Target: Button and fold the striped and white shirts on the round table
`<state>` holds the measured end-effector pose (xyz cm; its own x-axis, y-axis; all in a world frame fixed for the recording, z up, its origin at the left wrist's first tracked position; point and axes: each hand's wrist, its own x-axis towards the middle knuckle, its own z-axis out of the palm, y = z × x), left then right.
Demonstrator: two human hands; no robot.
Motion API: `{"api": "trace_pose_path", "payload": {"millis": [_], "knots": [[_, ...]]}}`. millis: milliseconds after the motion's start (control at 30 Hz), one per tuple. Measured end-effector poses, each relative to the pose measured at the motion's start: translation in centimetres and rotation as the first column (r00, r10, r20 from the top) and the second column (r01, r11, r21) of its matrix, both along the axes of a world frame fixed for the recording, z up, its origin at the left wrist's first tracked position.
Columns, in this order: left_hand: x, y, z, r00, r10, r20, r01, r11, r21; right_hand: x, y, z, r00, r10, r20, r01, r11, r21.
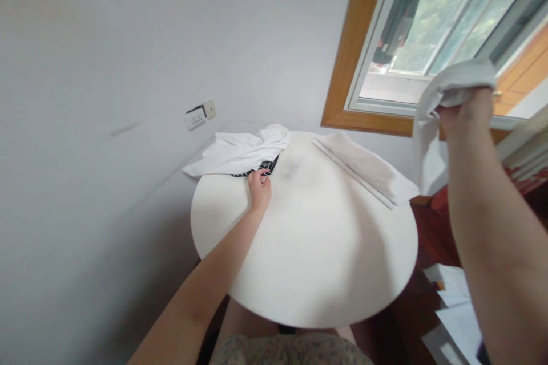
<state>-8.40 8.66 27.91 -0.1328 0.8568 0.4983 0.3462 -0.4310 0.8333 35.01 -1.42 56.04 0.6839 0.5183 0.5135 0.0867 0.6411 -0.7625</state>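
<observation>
My right hand [468,105] is raised at the right, in front of the window, gripping a folded white cloth [423,137] that droops from it. On the round white table my left hand [260,189] is at the edge of a black cloth with white lines [269,166], its fingers closed on that edge. A crumpled white cloth, apparently a garment [240,151], lies over most of the black cloth and hides it. Toward the right of the table lies a flat folded white cloth [363,162].
The round white table [308,262] stands against a wall with a socket [196,118]. A wood-framed window [336,91] is at the back right. White sheets or boxes [460,313] sit low at the right, beside the table.
</observation>
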Motion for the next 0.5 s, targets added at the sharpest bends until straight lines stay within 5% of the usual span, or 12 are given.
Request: {"api": "trace_pose_path", "payload": {"millis": [100,200,300,400,500], "knots": [[0.0,0.3,-0.1,1.0,0.024,0.017,-0.024,0.999,0.024,-3.0,-0.5,0.0,0.997,0.052,0.056,-0.048,0.996,-0.076],[0.0,0.6,-0.3,0.999,0.034,0.03,-0.036,0.998,0.048,-7.9,-1.1,-2.4,0.904,0.166,0.394,-0.063,0.963,-0.261],[-0.2,0.9,-0.5,0.999,0.033,0.035,-0.035,0.997,0.068,-14.2,-1.4,-6.0,0.533,0.442,0.722,-0.036,0.864,-0.502],[-0.5,1.0,-0.6,0.998,0.046,0.041,-0.049,0.995,0.09,-20.1,-1.6,-9.4,0.13,0.542,0.83,-0.167,0.837,-0.521],[-0.8,1.1,-0.6,0.997,0.069,0.036,-0.072,0.993,0.095,-23.1,-1.7,-11.8,0.037,0.555,0.831,-0.223,0.815,-0.535]]}}
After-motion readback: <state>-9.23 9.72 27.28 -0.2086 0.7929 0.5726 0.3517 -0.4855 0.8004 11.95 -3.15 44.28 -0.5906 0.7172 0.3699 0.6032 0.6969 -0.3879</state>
